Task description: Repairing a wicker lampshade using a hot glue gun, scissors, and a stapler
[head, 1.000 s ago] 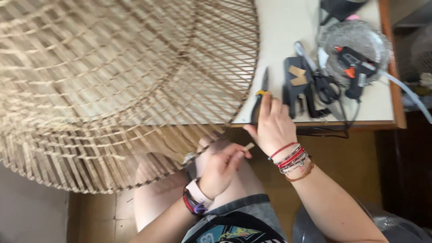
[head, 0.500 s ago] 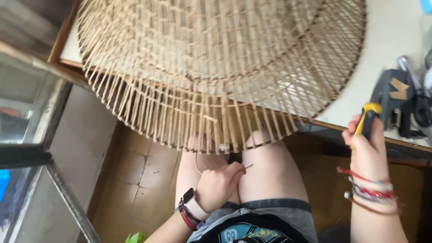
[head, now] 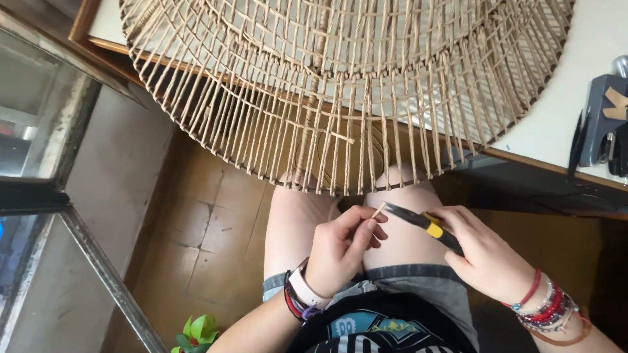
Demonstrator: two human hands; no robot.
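Left hand: held over the lap, fingers curled, thumb and forefinger pinching a short pale strand by its lower end; the strand's free tip points up and to the right.
Right hand: closed around the handles of a small cutter, wrapped tight with no gap showing between palm and handles.
Cutter: dark blades, yellow band at the pivot, dark handles; lies slanted, tip toward the left, blade tip touching or just beside the strand's free end; which of the two I cannot tell.
Strand: thin, straw-coloured, short; located between the two hands, above the knees and just below the basket's rim.
Woven basket: large, round, open weave of pale fibre over radiating spokes; rests partly on the worktop, its near edge overhanging the person's knees.
Worktop: white surface with a wooden border, along the top and right of the view.
Dark tool: grey-black body with a tan mark, lying on the worktop at the far right, well apart from both hands.
Wrist items: a watch with a pale strap on the left wrist; a stack of red and beaded bracelets on the right.
Floor: brown tiles beneath the seated person.
Green plant: leaves at the lower edge, left of the left forearm.
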